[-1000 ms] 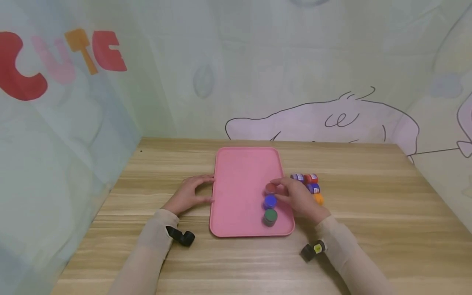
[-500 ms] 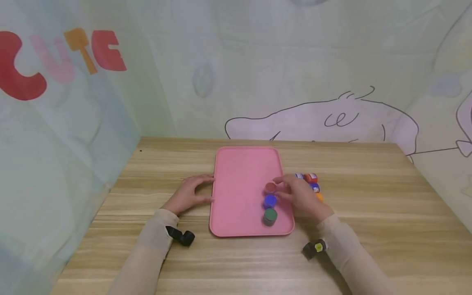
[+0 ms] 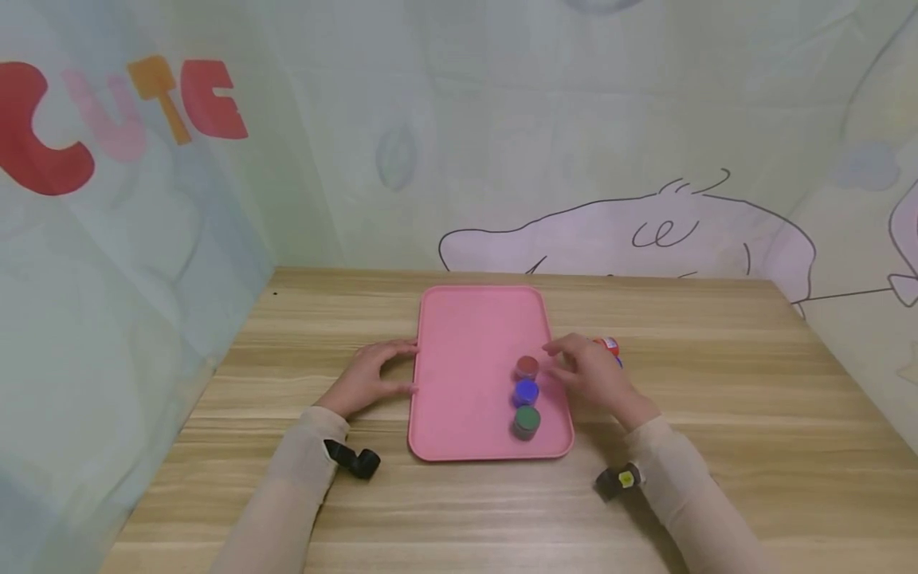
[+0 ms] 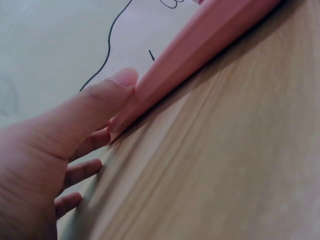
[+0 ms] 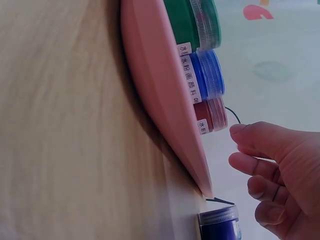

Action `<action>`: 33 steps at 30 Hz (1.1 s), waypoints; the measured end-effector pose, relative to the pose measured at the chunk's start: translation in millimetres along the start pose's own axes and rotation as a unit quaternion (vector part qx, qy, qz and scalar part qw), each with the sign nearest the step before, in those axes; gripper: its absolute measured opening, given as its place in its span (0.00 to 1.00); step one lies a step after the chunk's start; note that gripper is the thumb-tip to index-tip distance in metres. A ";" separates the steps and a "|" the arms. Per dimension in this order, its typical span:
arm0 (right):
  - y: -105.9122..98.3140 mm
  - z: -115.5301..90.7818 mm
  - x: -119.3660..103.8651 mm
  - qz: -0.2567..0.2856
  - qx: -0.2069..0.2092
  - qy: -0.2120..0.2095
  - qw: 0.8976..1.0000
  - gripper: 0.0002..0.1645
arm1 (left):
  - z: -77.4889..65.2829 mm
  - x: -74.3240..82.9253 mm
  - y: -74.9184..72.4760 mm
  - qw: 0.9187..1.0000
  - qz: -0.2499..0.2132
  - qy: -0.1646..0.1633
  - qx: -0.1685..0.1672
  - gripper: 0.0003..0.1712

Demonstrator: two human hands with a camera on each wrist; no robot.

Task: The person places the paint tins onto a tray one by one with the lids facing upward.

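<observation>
On the pink tray [image 3: 466,375] stand small paint jars in a row along its right side: a red one [image 3: 527,366] at the back, a blue one [image 3: 526,392] in the middle and a green one [image 3: 527,422] in front. My left hand [image 3: 362,379] touches the tray's left edge with thumb and fingertips spread. My right hand [image 3: 597,376] hovers by the tray's right rim, just right of the red jar and apart from it. Nothing lies between its relaxed fingers in the right wrist view, where the red jar [image 5: 210,114] stands close by.
Right of the tray, more jars lie on the wooden table [image 3: 717,383], mostly hidden behind my right hand. A red jar [image 3: 608,345] shows past it. In the right wrist view a dark blue jar [image 5: 220,227] stands out below the tray's end. A printed curtain hangs behind.
My right hand has let go of the red jar and drawn away to the right, covering more of the jars there. The left hand and the tray stay put.
</observation>
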State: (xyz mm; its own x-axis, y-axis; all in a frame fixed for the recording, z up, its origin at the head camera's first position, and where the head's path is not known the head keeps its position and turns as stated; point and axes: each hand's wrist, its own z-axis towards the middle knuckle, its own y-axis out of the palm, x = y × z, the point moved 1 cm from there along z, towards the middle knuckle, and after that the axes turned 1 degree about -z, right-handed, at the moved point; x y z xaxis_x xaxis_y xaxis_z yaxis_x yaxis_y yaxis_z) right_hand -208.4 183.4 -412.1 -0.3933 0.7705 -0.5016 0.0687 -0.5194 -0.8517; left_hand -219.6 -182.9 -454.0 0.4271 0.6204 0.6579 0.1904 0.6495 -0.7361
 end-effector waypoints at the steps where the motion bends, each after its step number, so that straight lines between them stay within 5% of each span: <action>1: -0.3 0.0 0.6 -0.001 0.002 -0.003 1.000 0.17 | -0.1 -0.1 0.1 1.000 0.001 -0.001 -0.001 0.38; 10: -5.0 -1.2 4.9 0.003 0.021 -0.009 1.000 0.19 | -0.6 2.1 0.9 1.000 0.009 -0.002 0.003 0.38; 19: -11.9 0.4 11.2 -0.049 0.026 0.030 0.998 0.19 | -0.7 1.3 0.4 1.000 0.003 -0.005 0.003 0.37; 33: -15.3 1.1 24.5 -0.126 0.034 0.024 0.991 0.21 | -0.4 2.1 0.6 1.000 0.017 0.012 0.007 0.37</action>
State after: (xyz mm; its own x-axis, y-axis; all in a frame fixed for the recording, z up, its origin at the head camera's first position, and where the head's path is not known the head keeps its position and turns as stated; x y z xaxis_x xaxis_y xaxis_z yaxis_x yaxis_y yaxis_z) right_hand -220.2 209.7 -411.3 -0.3461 0.8948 -0.2821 -0.0895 -0.3308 -0.9394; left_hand -218.2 -181.4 -453.2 0.4541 0.6311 0.6289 0.1636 0.6348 -0.7551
